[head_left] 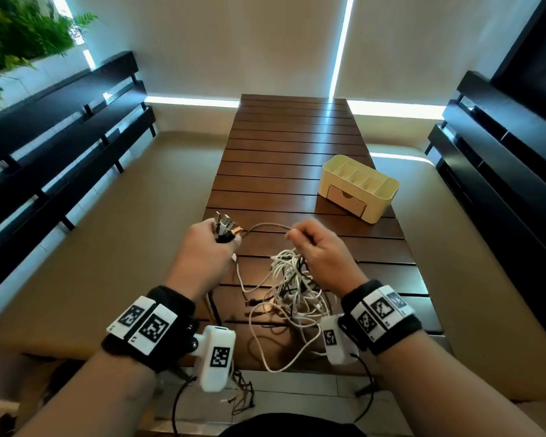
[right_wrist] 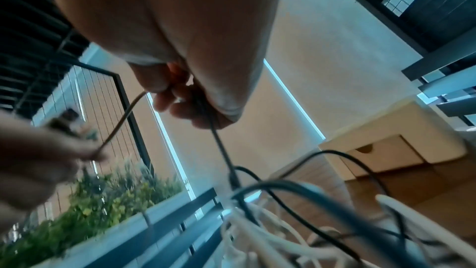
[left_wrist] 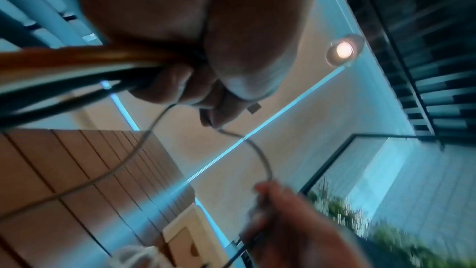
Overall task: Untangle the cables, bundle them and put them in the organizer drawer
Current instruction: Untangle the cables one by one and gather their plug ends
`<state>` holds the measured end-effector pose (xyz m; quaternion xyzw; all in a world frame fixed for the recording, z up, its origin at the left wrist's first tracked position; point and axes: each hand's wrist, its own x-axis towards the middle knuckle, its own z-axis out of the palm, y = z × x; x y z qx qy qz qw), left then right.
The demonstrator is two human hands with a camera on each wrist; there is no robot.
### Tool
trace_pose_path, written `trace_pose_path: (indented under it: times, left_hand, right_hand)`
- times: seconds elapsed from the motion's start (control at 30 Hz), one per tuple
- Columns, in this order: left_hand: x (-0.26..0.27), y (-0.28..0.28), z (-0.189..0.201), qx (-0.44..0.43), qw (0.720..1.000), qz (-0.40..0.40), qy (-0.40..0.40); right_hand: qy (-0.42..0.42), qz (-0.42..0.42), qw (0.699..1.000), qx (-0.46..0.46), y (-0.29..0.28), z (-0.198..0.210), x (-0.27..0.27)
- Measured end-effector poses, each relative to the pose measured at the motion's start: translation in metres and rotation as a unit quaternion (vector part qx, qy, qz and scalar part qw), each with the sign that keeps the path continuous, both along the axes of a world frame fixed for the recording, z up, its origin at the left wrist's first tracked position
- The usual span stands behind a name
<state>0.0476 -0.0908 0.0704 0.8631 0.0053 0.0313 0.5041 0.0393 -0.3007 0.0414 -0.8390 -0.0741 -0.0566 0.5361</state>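
clearly the untangling step is in hand: the left hand (head_left: 209, 244) has its fingers curled tight round a bunch of plug ends (head_left: 225, 227), while the right hand (head_left: 316, 247) pinches one pale cable (head_left: 267, 227) strung between the two, above the tangle of cables (head_left: 292, 290) heaped on the table (head_left: 284, 152). next, i judge, that strand needs drawing free of the knot without cinching it; the organizer (head_left: 360, 184) sits well apart, its drawer (head_left: 346, 198) closed.
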Motion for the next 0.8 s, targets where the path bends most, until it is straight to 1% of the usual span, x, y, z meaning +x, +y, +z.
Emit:
trace_pose_path:
  times: [0.07, 0.13, 0.2, 0.23, 0.3, 0.33, 0.47, 0.5, 0.57, 0.67, 0.73, 0.8]
  left_hand:
    - [-0.002, -0.001, -0.001, -0.007, 1.0, -0.015, -0.024]
    - [-0.007, -0.007, 0.004, -0.022, 0.997, -0.063, -0.049]
    - [-0.007, -0.012, 0.003, 0.006, 0.992, -0.109, -0.062]
    - [-0.007, -0.015, 0.004, 0.019, 0.99, -0.119, -0.066]
    - [-0.006, -0.015, 0.006, 0.016, 0.99, -0.112, -0.082]
    - [-0.005, -0.015, 0.008, 0.002, 0.991, -0.098, -0.089]
    - [-0.003, -0.006, 0.024, -0.096, 0.987, -0.054, -0.115]
    - [-0.001, -0.004, 0.026, -0.099, 0.987, -0.043, -0.118]
    - [0.003, 0.001, 0.024, -0.089, 0.99, -0.024, -0.104]
    - [0.008, 0.003, 0.017, -0.084, 0.993, -0.014, -0.085]
    - [0.006, -0.001, 0.015, -0.102, 0.99, -0.008, -0.102]
    - [0.0, -0.008, 0.018, -0.092, 0.988, -0.024, -0.119]
  right_hand:
    - [-0.059, 0.015, 0.998, -0.003, 0.001, 0.014, 0.003]
    - [-0.093, 0.041, 0.995, -0.023, 0.005, 0.022, 0.004]
    - [-0.119, 0.064, 0.99, -0.035, 0.012, 0.028, 0.003]
    - [-0.131, 0.07, 0.988, -0.032, 0.014, 0.03, 0.003]
    - [-0.137, 0.068, 0.988, -0.023, 0.014, 0.032, 0.003]
    - [-0.121, 0.064, 0.99, -0.02, 0.013, 0.03, 0.004]
    - [0.018, 0.064, 0.996, -0.055, 0.005, 0.005, -0.001]
    - [0.041, 0.061, 0.996, -0.057, 0.004, -0.004, -0.003]
    - [0.057, 0.039, 0.997, -0.03, 0.002, -0.013, -0.005]
    - [0.031, 0.013, 0.999, 0.002, 0.003, -0.006, -0.001]
    - [-0.02, 0.012, 1.0, -0.001, 0.005, 0.003, 0.004]
    - [-0.076, 0.019, 0.997, -0.01, 0.009, 0.012, 0.006]
